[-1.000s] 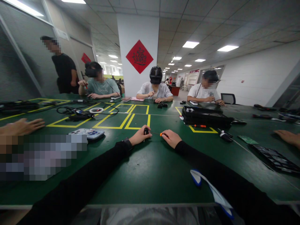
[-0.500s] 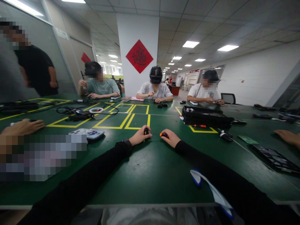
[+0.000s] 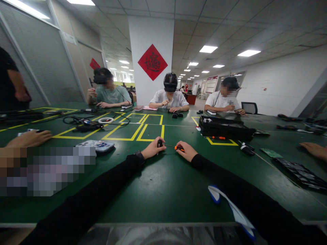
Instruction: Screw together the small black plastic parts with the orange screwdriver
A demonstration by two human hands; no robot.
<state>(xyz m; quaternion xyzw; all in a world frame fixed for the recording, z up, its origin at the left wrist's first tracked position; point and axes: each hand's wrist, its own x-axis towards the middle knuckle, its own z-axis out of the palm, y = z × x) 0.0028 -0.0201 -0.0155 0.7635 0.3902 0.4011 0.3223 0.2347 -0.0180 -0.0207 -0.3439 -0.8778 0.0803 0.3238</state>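
Note:
My left hand (image 3: 151, 149) is closed round a small black part (image 3: 159, 143), roughly cylindrical and held upright just above or on the green table (image 3: 153, 190). My right hand (image 3: 188, 151) grips a screwdriver (image 3: 180, 149) by its orange and black handle. Its thin shaft points left, with the tip at or very near the black part. Whether the tip sits in a screw is too small to make out. Both forearms, in black sleeves, reach forward over the table. A white strip with blue edges (image 3: 240, 214) lies by the right forearm.
To the left are a phone-like item in a pale case (image 3: 102, 147), a co-worker's hand (image 3: 35, 138) and tangled cables (image 3: 89, 122). At right are a black casing (image 3: 224, 128), a green circuit board (image 3: 271, 153) and another person's hand (image 3: 315, 150). Several people sit opposite.
My hands, the black part and the screwdriver stay almost in place. A person in black at the far left has walked leftward, now partly out of view.

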